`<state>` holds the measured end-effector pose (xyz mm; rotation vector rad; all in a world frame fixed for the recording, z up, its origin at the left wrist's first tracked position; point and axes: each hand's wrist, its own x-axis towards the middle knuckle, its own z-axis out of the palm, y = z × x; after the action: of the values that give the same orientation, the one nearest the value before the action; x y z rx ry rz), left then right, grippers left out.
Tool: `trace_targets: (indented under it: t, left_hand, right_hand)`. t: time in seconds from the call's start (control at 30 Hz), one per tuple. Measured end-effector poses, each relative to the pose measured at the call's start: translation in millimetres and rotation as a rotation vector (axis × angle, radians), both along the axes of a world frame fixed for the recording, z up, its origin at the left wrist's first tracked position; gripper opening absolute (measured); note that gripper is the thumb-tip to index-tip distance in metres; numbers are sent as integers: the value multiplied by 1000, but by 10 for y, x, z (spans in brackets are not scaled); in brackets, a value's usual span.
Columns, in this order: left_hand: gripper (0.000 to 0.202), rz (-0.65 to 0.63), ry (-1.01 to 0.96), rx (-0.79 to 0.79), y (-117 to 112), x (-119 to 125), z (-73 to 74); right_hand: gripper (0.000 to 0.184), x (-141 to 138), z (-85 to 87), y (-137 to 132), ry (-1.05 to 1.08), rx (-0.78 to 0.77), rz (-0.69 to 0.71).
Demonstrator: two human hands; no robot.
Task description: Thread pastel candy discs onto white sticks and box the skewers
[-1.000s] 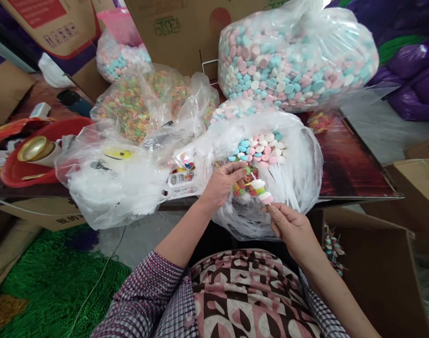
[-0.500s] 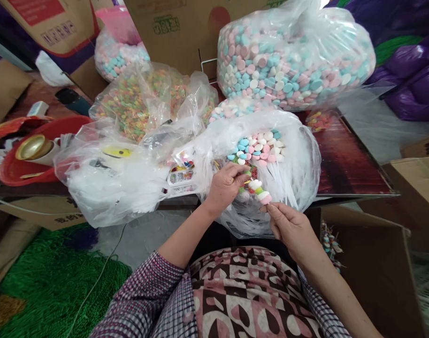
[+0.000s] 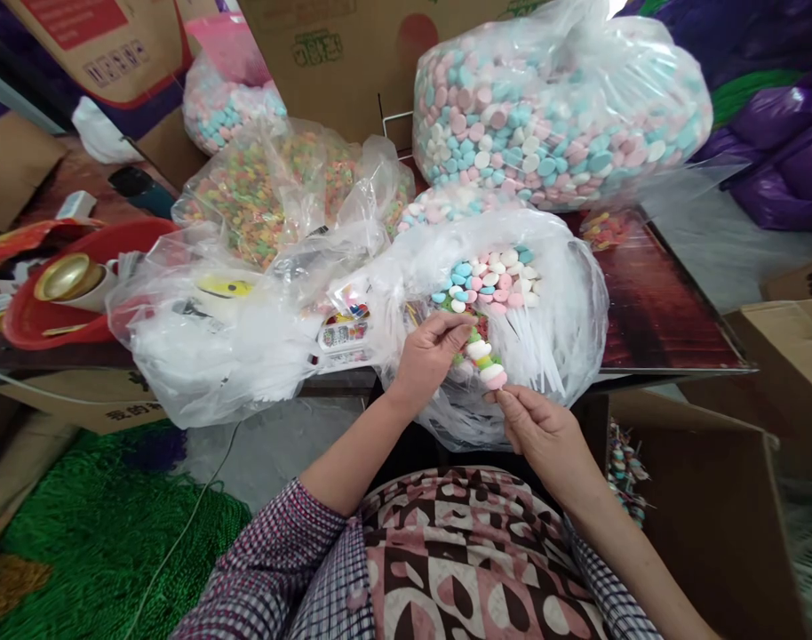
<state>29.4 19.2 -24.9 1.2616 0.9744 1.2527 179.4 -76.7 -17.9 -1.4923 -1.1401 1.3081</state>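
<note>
Between my hands runs a candy skewer (image 3: 484, 363) threaded with white, pink, green and yellow sweets. My right hand (image 3: 536, 427) pinches its lower end, just below a pink and white piece. Closed at the upper end, my left hand (image 3: 431, 358) has thumb and forefinger together by a green piece at the top; the fingertips partly cover it. Both hands are over a clear plastic bag (image 3: 583, 293) holding loose pink, blue and white candies (image 3: 496, 276), white sticks (image 3: 532, 356), and some green and red sweets beneath the skewer.
Behind stand a big bag of pastel candies (image 3: 559, 116) and a bag of orange-green sweets (image 3: 259, 196). A red basin (image 3: 26, 311) with a metal bowl sits at left. To the lower right, an open cardboard box (image 3: 705, 498) has finished-looking skewers (image 3: 625, 471) at its side.
The skewer has shifted slightly left and stands a little steeper. My right hand has moved a bit left and down with its lower end; my left hand stays near the top.
</note>
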Motion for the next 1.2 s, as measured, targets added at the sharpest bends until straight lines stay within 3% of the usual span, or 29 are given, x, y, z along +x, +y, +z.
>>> trace_targets:
  t: [0.1,0.23,0.4,0.53,0.63,0.73,0.87,1.0,1.13,1.2]
  left_hand:
    - [29,-61,-290,-259,3,20,5]
    - [32,-209,-409,-428,-7,18,49]
    - [32,-270,-434,-384,-129,120,85]
    - [37,-160,-455,-359,-226,247,89]
    - [40,-99,-476,-367,-270,287,64]
    - [37,-122,-448,-351,-324,288,10]
    - [37,-159,-388,-357,-329,242,-41]
    - [39,-123,-158,-253,-59,98,5]
    - [24,55,520,97,411,-22,25]
    - [22,52,828,205,607,-12,-17]
  right_hand:
    - [41,10,-19,-10,-15,31,-26]
    - [36,37,-56,-11,-22,80,-40]
    - [36,31,-162,38,-36,69,-62]
    - [45,-6,-209,71,59,-9,-25]
    - [40,-5,-182,85,-103,74,-14]
    - [42,-15,-172,117,-302,172,1]
    - [46,-51,-199,186,-119,45,55]
    - [42,12,-171,254,190,-4,-44]
    - [40,106,-123,292,321,42,-194]
    - [40,110,-117,286,348,30,-226]
